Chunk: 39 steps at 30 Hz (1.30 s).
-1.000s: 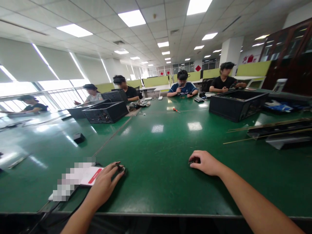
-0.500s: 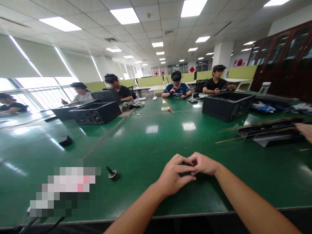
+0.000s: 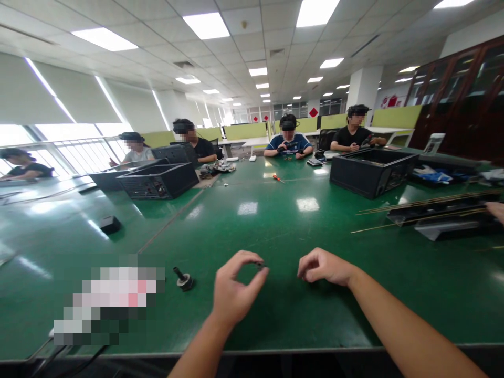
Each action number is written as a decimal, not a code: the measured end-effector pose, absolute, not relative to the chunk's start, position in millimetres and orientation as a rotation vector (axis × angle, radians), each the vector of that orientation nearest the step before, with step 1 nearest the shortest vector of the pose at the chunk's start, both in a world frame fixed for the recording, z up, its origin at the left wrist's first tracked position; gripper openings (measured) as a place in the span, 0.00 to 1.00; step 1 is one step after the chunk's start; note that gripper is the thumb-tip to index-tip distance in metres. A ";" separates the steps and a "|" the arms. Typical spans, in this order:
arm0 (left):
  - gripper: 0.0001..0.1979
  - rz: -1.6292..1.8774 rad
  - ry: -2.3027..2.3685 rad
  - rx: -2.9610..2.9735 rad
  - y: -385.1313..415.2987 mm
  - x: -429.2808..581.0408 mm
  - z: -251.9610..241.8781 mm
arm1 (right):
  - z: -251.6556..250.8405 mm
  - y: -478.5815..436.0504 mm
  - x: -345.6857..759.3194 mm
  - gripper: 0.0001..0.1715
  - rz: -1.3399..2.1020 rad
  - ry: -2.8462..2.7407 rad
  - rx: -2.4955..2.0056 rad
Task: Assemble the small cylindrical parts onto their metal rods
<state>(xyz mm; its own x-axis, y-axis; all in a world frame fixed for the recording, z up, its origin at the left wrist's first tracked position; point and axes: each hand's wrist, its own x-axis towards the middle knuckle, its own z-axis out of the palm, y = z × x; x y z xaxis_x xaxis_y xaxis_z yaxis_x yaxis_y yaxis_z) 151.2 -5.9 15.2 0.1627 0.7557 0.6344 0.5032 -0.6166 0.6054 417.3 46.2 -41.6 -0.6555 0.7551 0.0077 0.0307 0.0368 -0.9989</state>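
Note:
My left hand (image 3: 238, 286) is over the near part of the green table (image 3: 271, 220), thumb and index finger pinched on a small dark ring-like piece (image 3: 260, 265). Right of it, my right hand (image 3: 325, 266) is curled with its fingertips together; what they hold, if anything, is hidden. A gap separates the two hands. To the left of my left hand, a dark bolt-like metal part (image 3: 183, 279) with a thick round base and a narrow stem rests on the table.
Open black computer cases (image 3: 159, 178) stand far left and another case (image 3: 370, 173) far right. Thin brass-coloured rods (image 3: 417, 207) lie across black trays at right, near another person's hand (image 3: 495, 210). An orange screwdriver (image 3: 277, 179) lies farther back. Several people sit around the table.
My hands have come apart. The left has moved left with the small ring-like piece in its fingertips, while the right has stayed nearly in place and curled.

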 end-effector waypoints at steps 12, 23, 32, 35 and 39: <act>0.19 1.411 2.199 1.846 2.8 4.6 19.0 | -46.0 43.5 419.5 0.18 1.653 -1.984 -0.862; 0.19 1.441 2.267 1.660 0.2 11.2 12.5 | -44.7 43.3 420.7 0.19 1.660 -1.989 -0.829; 0.20 1.086 2.297 1.762 -3.9 -4.6 2.2 | -44.5 43.2 420.4 0.19 1.668 -1.993 -0.814; 0.19 1.014 2.241 1.786 -6.4 -5.9 -4.3 | -45.6 43.5 420.0 0.19 1.658 -1.996 -0.822; 0.21 1.045 2.214 1.741 -9.2 -5.2 -14.1 | -46.2 43.0 420.9 0.20 1.660 -1.994 -0.834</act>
<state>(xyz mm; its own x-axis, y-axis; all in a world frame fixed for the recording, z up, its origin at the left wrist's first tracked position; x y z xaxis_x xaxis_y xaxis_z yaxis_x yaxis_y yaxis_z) -5.2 -9.2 -14.1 -0.3219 0.8979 0.3004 0.8025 0.0903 0.5898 420.9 43.0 -46.2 -0.7350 0.6753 -0.0610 0.1825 0.1104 -0.9770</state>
